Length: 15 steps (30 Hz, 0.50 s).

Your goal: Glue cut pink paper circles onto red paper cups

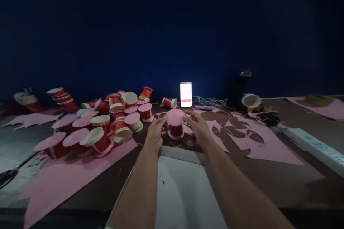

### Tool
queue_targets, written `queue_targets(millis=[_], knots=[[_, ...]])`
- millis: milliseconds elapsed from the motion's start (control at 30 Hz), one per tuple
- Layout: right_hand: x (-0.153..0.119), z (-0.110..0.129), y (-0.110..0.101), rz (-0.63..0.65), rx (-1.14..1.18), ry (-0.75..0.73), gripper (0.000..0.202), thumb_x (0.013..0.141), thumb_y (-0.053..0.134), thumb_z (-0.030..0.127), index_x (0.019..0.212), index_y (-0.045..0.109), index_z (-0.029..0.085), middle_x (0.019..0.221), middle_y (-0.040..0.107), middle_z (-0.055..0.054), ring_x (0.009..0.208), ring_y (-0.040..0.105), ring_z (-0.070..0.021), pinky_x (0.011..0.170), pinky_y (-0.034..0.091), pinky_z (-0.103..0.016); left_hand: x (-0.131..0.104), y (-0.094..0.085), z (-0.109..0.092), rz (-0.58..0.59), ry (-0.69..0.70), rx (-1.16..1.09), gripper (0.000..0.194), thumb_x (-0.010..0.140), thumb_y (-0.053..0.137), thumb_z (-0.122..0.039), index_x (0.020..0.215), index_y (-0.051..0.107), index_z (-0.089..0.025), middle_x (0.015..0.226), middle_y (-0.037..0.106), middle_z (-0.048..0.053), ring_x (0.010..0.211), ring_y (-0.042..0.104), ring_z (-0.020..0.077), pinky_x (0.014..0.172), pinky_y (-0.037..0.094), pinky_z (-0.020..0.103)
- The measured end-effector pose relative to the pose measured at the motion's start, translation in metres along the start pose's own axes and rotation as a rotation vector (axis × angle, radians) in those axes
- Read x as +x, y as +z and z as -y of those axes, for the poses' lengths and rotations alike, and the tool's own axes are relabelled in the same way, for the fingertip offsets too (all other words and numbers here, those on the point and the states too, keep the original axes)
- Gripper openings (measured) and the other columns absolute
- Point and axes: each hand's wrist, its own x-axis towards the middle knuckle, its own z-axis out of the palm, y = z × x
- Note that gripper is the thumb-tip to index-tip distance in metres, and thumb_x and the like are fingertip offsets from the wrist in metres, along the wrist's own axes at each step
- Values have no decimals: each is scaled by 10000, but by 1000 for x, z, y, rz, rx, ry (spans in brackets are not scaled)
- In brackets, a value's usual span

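Observation:
A round pink paper disc (175,117) lies over the top of an upturned red paper cup (176,130), whose white rim faces down. My left hand (156,132) is closed at the disc's left edge, thumb and fingers together beside the cup. On the opposite side my right hand (198,126) pinches the disc's right edge between thumb and fingers. To the left stand several red paper cups, some topped with pink discs, such as this one (146,112). A red cup (169,102) lies on its side behind my left hand.
A lit phone (186,94) leans at the back beside a coiled cable (209,101) and a purple marker (203,107). Cut pink paper (271,148) spreads to the right, near a white power strip (314,146). A white board (185,193) lies under my forearms; scissors (13,173) sit far left.

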Motion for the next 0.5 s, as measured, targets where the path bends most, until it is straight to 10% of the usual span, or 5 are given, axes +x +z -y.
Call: queue_targets(millis=[500], knots=[[13, -23, -4, -82, -92, 42, 405, 619, 717, 386, 953, 637, 171, 728, 643, 2, 701, 608, -157, 657, 470, -282, 11, -4, 16, -141, 17, 209, 315, 527, 763, -332, 615, 532, -137, 502, 480, -52, 385, 331, 16, 365, 154, 141]])
